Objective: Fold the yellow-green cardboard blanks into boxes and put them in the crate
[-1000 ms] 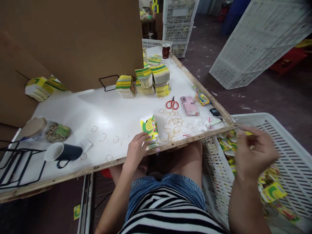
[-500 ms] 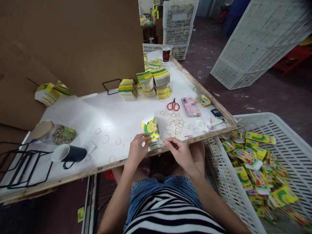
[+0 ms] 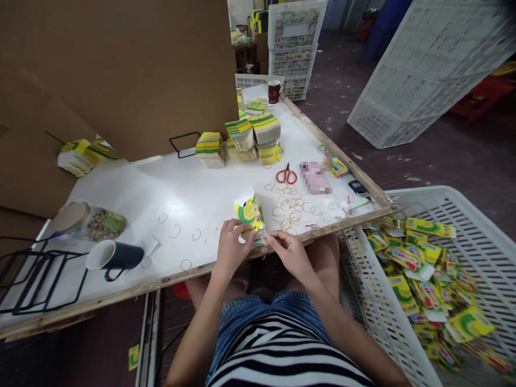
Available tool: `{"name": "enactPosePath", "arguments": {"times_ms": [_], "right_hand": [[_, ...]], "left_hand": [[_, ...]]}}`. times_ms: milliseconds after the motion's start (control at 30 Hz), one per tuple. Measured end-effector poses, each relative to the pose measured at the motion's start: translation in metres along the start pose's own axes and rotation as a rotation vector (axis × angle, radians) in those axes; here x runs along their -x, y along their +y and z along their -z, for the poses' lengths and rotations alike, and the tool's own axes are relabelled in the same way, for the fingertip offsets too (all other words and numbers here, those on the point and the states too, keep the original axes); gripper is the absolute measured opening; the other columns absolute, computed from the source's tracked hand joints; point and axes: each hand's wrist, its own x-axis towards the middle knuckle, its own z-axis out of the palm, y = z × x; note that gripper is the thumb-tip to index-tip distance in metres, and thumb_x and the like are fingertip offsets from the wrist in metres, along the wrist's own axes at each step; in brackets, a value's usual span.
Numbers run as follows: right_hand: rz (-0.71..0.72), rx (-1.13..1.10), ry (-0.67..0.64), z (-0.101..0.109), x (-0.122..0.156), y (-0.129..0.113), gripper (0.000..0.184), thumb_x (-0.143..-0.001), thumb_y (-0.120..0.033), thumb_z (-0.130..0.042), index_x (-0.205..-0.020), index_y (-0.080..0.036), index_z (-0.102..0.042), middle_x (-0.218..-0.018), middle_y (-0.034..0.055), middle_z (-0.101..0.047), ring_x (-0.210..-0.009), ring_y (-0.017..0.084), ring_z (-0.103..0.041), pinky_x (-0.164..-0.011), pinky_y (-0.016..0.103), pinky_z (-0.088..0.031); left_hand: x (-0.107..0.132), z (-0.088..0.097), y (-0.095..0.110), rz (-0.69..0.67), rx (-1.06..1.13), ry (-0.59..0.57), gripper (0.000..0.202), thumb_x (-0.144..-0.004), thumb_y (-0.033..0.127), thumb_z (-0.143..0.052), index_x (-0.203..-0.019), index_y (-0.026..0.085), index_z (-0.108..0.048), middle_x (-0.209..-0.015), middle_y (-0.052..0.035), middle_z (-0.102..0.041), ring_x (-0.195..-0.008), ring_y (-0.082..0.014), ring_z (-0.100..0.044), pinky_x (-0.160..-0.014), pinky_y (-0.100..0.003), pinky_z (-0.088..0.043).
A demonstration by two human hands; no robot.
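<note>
A small yellow-and-green printed carton (image 3: 250,210) lies on the white table near its front edge, with a white flap at its far end. My left hand (image 3: 233,244) grips the near left part of the carton, fingers bent over it and thumb at its near end. Beside the near right corner, my right hand (image 3: 287,251) is closed in a pinch; what is between thumb and forefinger is too small to make out. Thin pale-and-green edges show at the carton's near end, partly hidden by the fingers. Loose rubber bands (image 3: 291,209) lie just right of the carton.
Red-handled scissors (image 3: 286,175) and a blurred pink item (image 3: 315,177) lie beyond the bands. Bundled cartons (image 3: 242,134) stand at the back. A dark mug (image 3: 121,253) lies on its side at left, near a black wire rack (image 3: 48,277). A white crate (image 3: 447,194) of cartons stands right.
My right hand has moved slightly left, closer to the left hand. The left thumb has shifted toward the carton's near right corner. The carton has stayed in place.
</note>
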Motion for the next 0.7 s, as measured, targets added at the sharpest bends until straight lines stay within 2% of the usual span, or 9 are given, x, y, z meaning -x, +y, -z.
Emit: {"name": "enactPosePath", "arguments": {"times_ms": [100,267,333,400,467,533,567,633,700], "right_hand": [[-0.016,-0.018,0.008,-0.001,-0.001,0.002,0.035,-0.082,-0.05,-0.058,-0.087,-0.017,-0.069,-0.075,0.0059,-0.071,-0.071,0.02,-0.062,-0.065,0.03,-0.049],[-0.09,-0.19,0.025,-0.006,-0.005,-0.005,0.044,-0.08,-0.059,-0.056,-0.081,-0.017,-0.068,-0.067,0.0027,-0.066,-0.054,0.013,-0.051,-0.052,0.026,-0.043],[-0.108,-0.276,0.039,-0.006,-0.006,-0.01,0.043,-0.075,-0.06,-0.061,-0.08,-0.017,-0.067,-0.067,0.0016,-0.064,-0.056,0.014,-0.052,-0.054,0.026,-0.045],[-0.092,-0.315,0.056,-0.005,-0.005,-0.014,0.04,-0.071,-0.057,-0.067,-0.081,-0.018,-0.067,-0.072,0.0021,-0.066,-0.065,0.016,-0.059,-0.065,0.029,-0.05],[-0.062,-0.308,0.042,-0.003,-0.002,-0.017,0.035,-0.071,-0.052,-0.071,-0.081,-0.019,-0.066,-0.079,0.0032,-0.069,-0.076,0.019,-0.063,-0.077,0.032,-0.052],[-0.059,-0.313,-0.039,-0.001,0.003,-0.017,0.031,-0.072,-0.047,-0.073,-0.084,-0.019,-0.066,-0.082,0.0033,-0.07,-0.08,0.019,-0.064,-0.081,0.034,-0.051],[-0.073,-0.334,-0.102,-0.002,0.006,-0.016,0.031,-0.071,-0.045,-0.074,-0.086,-0.019,-0.066,-0.082,0.0031,-0.07,-0.079,0.019,-0.064,-0.08,0.034,-0.052],[-0.115,-0.384,-0.229,-0.004,0.011,-0.012,0.035,-0.07,-0.045,-0.075,-0.09,-0.019,-0.065,-0.079,0.0022,-0.07,-0.073,0.018,-0.064,-0.075,0.034,-0.053],[-0.139,-0.387,-0.309,-0.007,0.015,-0.006,0.038,-0.07,-0.049,-0.074,-0.091,-0.018,-0.065,-0.074,0.0014,-0.068,-0.066,0.017,-0.062,-0.067,0.031,-0.052]], "left_hand": [[-0.001,-0.001,0.002,-0.013,0.009,0.028,0.018,-0.09,0.025,-0.053,-0.086,0.019,-0.069,-0.084,-0.0075,-0.064,-0.083,-0.0222,-0.055,-0.076,-0.037,-0.048],[0.019,-0.007,0.013,-0.134,0.068,0.221,0.022,-0.09,0.016,-0.05,-0.098,0.024,-0.069,-0.09,-0.0076,-0.07,-0.089,-0.0225,-0.059,-0.082,-0.039,-0.047],[0.03,-0.008,0.021,-0.237,0.153,0.199,0.024,-0.088,0.014,-0.053,-0.1,0.027,-0.069,-0.093,-0.0061,-0.071,-0.092,-0.0218,-0.061,-0.084,-0.038,-0.048],[0.038,-0.006,0.03,-0.263,0.258,0.169,0.023,-0.086,0.015,-0.056,-0.099,0.03,-0.07,-0.098,-0.0053,-0.071,-0.096,-0.0215,-0.062,-0.087,-0.038,-0.048],[0.04,-0.002,0.035,-0.115,0.41,0.24,0.021,-0.085,0.021,-0.061,-0.103,0.028,-0.069,-0.11,-0.0067,-0.068,-0.107,-0.0231,-0.059,-0.094,-0.041,-0.046],[0.038,0.003,0.037,0.16,0.683,0.333,0.029,-0.084,0.033,-0.062,-0.113,0.025,-0.064,-0.121,-0.0093,-0.063,-0.115,-0.0252,-0.056,-0.099,-0.043,-0.044],[0.036,0.006,0.037,0.3,0.864,0.317,0.035,-0.084,0.04,-0.062,-0.115,0.023,-0.063,-0.121,-0.0106,-0.063,-0.114,-0.026,-0.057,-0.098,-0.043,-0.045],[0.033,0.012,0.036,0.515,1.241,0.132,0.045,-0.079,0.052,-0.063,-0.109,0.018,-0.065,-0.109,-0.0116,-0.069,-0.105,-0.0272,-0.063,-0.092,-0.041,-0.05],[0.031,0.017,0.035,0.62,1.503,-0.105,0.046,-0.071,0.054,-0.07,-0.094,0.015,-0.069,-0.089,-0.0099,-0.074,-0.091,-0.0273,-0.069,-0.086,-0.04,-0.053]]}}
